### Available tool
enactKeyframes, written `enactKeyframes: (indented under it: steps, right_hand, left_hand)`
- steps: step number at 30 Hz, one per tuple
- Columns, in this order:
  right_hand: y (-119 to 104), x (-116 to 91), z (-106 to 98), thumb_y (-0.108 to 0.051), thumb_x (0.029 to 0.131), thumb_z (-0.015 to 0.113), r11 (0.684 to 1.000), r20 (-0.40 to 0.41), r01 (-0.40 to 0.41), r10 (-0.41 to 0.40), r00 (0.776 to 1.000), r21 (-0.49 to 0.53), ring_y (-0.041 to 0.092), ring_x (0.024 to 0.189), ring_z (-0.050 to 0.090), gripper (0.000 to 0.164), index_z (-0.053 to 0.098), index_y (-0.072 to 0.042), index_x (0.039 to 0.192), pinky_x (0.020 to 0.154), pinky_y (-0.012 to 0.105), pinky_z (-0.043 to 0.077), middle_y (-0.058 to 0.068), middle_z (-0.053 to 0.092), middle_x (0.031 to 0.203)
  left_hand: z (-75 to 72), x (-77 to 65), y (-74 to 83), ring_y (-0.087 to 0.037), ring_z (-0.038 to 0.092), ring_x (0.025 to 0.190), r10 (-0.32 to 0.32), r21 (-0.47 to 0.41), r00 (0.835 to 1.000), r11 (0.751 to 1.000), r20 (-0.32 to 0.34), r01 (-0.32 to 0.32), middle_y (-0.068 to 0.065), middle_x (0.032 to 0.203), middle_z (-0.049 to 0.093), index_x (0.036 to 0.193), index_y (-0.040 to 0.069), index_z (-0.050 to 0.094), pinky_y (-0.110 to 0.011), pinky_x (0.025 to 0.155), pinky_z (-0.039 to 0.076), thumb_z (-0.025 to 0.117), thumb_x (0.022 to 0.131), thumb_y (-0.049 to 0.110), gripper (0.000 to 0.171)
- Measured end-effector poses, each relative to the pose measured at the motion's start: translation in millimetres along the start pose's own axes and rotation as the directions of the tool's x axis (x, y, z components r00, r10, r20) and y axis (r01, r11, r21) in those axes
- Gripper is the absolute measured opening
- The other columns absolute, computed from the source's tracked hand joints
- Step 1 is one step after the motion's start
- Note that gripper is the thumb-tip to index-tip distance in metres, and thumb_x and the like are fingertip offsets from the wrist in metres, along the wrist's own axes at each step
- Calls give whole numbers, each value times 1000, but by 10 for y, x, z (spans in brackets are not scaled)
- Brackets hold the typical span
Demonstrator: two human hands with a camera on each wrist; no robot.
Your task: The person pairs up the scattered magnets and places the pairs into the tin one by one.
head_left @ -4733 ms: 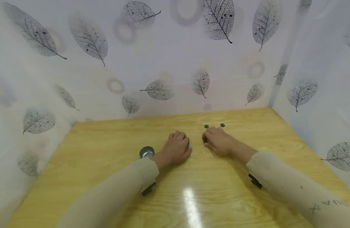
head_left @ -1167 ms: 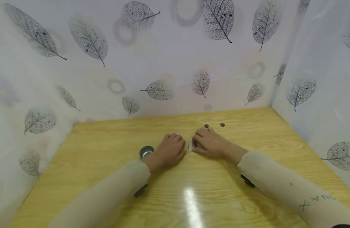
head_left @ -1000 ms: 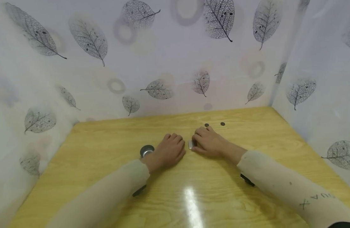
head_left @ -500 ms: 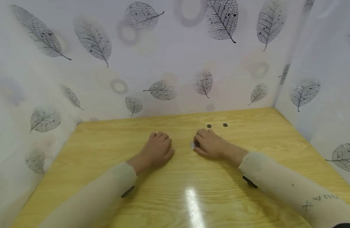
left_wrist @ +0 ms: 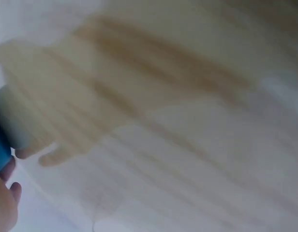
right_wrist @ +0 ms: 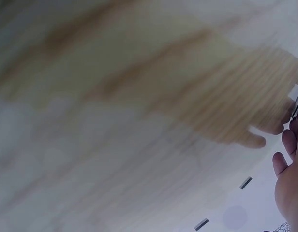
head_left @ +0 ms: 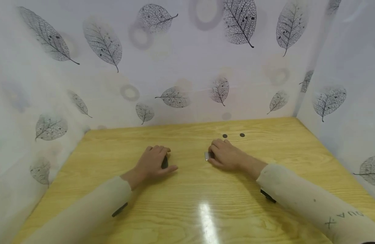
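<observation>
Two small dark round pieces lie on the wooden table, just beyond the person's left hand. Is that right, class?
Not quite: the side is wrong. The head view shows the two small dark round pieces lying on the wooden table, just beyond the person's right hand.

From your head, one view looked forward and down across the wood-grain table (head_left: pixel 187 189) toward the leaf-print backdrop (head_left: pixel 187 61), while your two wrist views skimmed that same surface up close, catching your left hand (head_left: pixel 151 162) at the left edge and right hand (head_left: pixel 228 155) at the right.
</observation>
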State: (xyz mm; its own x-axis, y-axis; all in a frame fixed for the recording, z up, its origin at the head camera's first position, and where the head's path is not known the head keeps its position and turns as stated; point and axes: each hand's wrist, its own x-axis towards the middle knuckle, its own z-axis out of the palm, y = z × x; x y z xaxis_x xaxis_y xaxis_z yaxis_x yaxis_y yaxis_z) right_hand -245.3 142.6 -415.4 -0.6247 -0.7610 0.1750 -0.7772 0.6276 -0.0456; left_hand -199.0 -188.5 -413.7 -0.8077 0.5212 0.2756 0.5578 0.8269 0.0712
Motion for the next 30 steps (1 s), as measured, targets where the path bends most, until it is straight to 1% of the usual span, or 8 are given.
enactKeyframes:
  steps: [5, 8, 13, 19, 22, 25, 28, 30]
  right_hand:
    - [26, -19, -1, -44, 98, 57, 1000, -2, -8, 8, 1000, 20, 19, 102, 50, 41, 60, -10, 120, 90, 38, 40, 3, 55, 115]
    - [28, -28, -9, -45, 99, 58, 1000, 8, -1, 1, 1000, 20, 18, 102, 49, 40, 61, -12, 119, 89, 37, 39, 2, 55, 114]
    - [-6, -28, -19, -42, 99, 59, 998, 36, -6, 4, 999, 57, 17, 100, 49, 35, 61, -10, 115, 90, 37, 39, 0, 54, 109]
    - [-38, -27, -28, -42, 97, 60, 987, 70, -60, 51, 996, 146, 15, 97, 48, 35, 60, -11, 113, 90, 38, 41, -2, 56, 105]
    - [-37, -19, -47, -41, 95, 61, 980, 94, -68, 51, 994, 189, 17, 98, 48, 37, 59, -10, 114, 88, 38, 40, -1, 56, 103]
    - [-21, -8, -55, -43, 96, 60, 977, 114, -68, 45, 992, 202, 19, 100, 48, 39, 58, -9, 115, 90, 40, 40, 1, 56, 106]
    - [-9, 4, -56, -42, 95, 62, 973, 107, -58, 35, 994, 223, 20, 103, 51, 41, 57, -7, 115, 94, 41, 43, 4, 57, 108]
    - [-8, 4, -50, -39, 93, 65, 971, 86, -44, 24, 996, 236, 19, 102, 53, 39, 58, -7, 114, 94, 41, 46, 4, 59, 106]
  left_hand:
    - [-16, -26, -59, -30, 60, 111, 29, -44, 999, 999, 15, -28, -12, 118, 65, 134, 2, 54, -48, 97, 42, 63, 85, 64, 79]
    - [-28, -30, -79, -30, 59, 115, 39, -41, 999, 998, 37, -38, -13, 123, 64, 136, 2, 53, -49, 99, 42, 63, 85, 64, 80]
    - [-19, -37, -72, -31, 57, 122, 58, 5, 994, 998, 91, -58, -14, 132, 61, 137, 2, 52, -50, 103, 41, 57, 88, 68, 82]
    - [11, -25, -32, -30, 58, 118, 73, -2, 993, 997, 91, -73, -13, 130, 62, 135, 4, 53, -48, 102, 42, 55, 90, 68, 79]
    - [-8, -24, -19, -29, 59, 117, 67, -9, 992, 998, 105, -67, -13, 128, 63, 135, 4, 53, -47, 101, 43, 54, 90, 69, 80]
    - [-23, -18, -9, -28, 59, 116, 52, -20, 992, 999, 115, -50, -12, 127, 62, 135, 4, 53, -47, 99, 45, 54, 90, 67, 78]
    - [-14, -19, 26, -27, 59, 112, 43, -46, 993, 998, 114, -38, -11, 126, 62, 134, 5, 54, -47, 96, 47, 56, 91, 65, 74]
    - [11, -23, 76, -26, 59, 106, 47, -60, 993, 997, 107, -40, -10, 121, 62, 131, 6, 55, -46, 92, 48, 56, 91, 63, 70]
